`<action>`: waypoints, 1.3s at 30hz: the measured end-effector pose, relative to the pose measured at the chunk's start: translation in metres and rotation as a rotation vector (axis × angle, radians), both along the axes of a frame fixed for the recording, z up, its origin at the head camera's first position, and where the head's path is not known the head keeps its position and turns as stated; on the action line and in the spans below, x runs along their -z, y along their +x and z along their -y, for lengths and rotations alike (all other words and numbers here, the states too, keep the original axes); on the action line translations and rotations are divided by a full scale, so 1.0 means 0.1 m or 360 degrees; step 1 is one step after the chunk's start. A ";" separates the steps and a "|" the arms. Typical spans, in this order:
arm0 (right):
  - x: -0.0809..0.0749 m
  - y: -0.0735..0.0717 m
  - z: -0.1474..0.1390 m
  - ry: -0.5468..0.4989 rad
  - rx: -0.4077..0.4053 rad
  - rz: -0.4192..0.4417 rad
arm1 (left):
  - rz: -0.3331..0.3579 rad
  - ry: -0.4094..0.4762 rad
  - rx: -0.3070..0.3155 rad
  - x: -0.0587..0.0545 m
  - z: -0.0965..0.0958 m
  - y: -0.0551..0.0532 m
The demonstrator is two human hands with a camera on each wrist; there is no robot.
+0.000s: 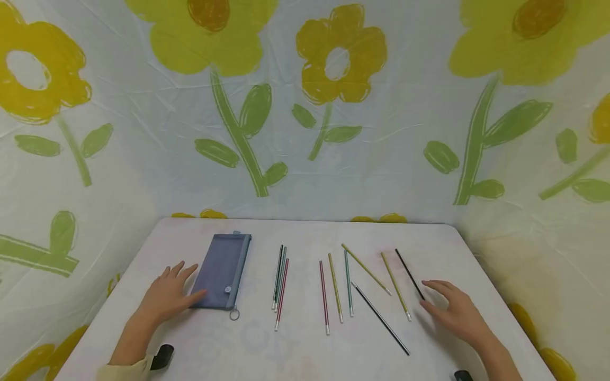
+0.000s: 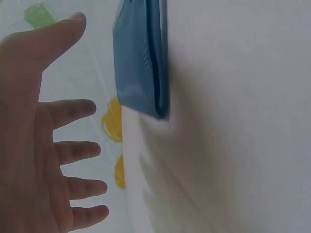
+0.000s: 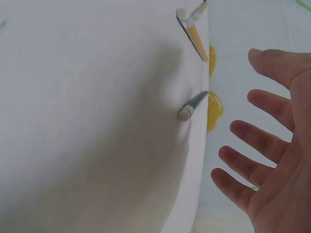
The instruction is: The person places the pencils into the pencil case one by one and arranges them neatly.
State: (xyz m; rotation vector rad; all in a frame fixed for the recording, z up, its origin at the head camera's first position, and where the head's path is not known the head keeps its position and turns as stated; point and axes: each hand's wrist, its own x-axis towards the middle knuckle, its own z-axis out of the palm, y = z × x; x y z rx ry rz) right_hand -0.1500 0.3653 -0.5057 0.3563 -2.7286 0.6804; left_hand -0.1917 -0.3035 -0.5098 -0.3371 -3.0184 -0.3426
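Observation:
My left hand (image 1: 164, 296) hovers at the left edge of a blue-grey zip pouch (image 1: 219, 272), fingers spread and holding nothing. In the left wrist view the pouch (image 2: 136, 63) lies apart from the fingers. Over on the right, my right hand (image 1: 455, 312) is open beside a black pencil (image 1: 407, 271), whose near end the hand partly covers. The right wrist view shows spread fingers and a gap to the dark pencil (image 3: 193, 107). Whether the left thumb touches the pouch is hard to tell from above.
Between the hands lie several pencils: a close group with a red one (image 1: 283, 291), then another red (image 1: 324, 296), yellow (image 1: 335, 288), green (image 1: 348, 283) and a slanted black one (image 1: 381, 319). The white table (image 1: 267, 354) meets a flowered cloth (image 1: 381, 174) behind.

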 end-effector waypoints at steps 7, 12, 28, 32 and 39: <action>-0.01 -0.13 0.09 -0.0036 -0.0034 -0.0084 | 0.0036 0.0053 -0.0023 -0.03 -0.25 -0.08; -0.06 -0.28 0.16 -0.0143 -0.0039 0.0040 | 0.0100 0.0098 -0.0101 -0.06 -0.43 -0.16; 0.13 -0.51 0.10 -0.0299 0.0087 0.0349 | 0.0202 0.0025 -0.0226 0.06 -0.86 -0.44; 0.12 -0.56 0.13 -0.0318 0.0100 0.0385 | 0.0165 0.0003 -0.0221 0.07 -0.90 -0.47; 0.12 -0.55 0.17 -0.0297 0.0127 0.0467 | 0.0144 0.0011 -0.0179 0.07 -0.91 -0.45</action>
